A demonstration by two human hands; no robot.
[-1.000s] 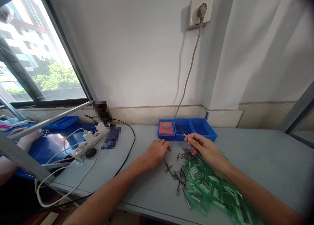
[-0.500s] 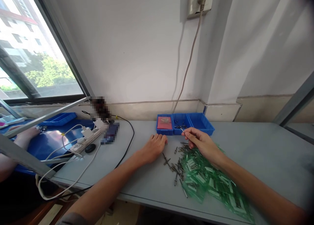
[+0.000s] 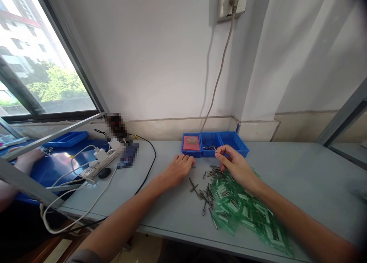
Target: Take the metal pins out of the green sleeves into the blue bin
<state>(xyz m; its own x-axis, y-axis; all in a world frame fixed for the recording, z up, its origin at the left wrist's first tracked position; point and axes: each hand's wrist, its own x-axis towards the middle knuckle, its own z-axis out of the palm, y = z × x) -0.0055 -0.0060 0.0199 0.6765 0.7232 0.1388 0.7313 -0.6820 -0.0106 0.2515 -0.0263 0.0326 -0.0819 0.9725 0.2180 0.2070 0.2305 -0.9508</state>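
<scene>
The right hand (image 3: 233, 163) is held over the near side of the blue bins, its thumb and index fingertip pressed together on 1 slim metal piece (image 3: 216, 150); its other fingers are curled. The left hand (image 3: 178, 171) lies palm down on the grey table (image 3: 292, 179), fingers close together and lightly bent. 1 small rivet (image 3: 193, 166) shows at its fingertips, but whether they grip it or only touch it, I cannot tell. The 2 hands are apart, the left hand near the left bin (image 3: 191, 154) and the right hand at the near edge of the middle bin (image 3: 206, 153).

Loose rivets (image 3: 204, 196) are scattered on the table, nearer than the 2 hands and mostly between them. Green plastic bags (image 3: 246, 217) with more metal pieces inside lie just right of this scatter, partly beneath the right hand and forearm. On the far side, 3 blue bins stand side by side: the left bin holds a red sheet (image 3: 191, 143) with a clear packet on it, the middle bin holds some metal pieces, and the right bin (image 3: 243, 147) adjoins it. Far left, a power strip (image 3: 99, 164) lies beside a black round object (image 3: 104, 173).
</scene>
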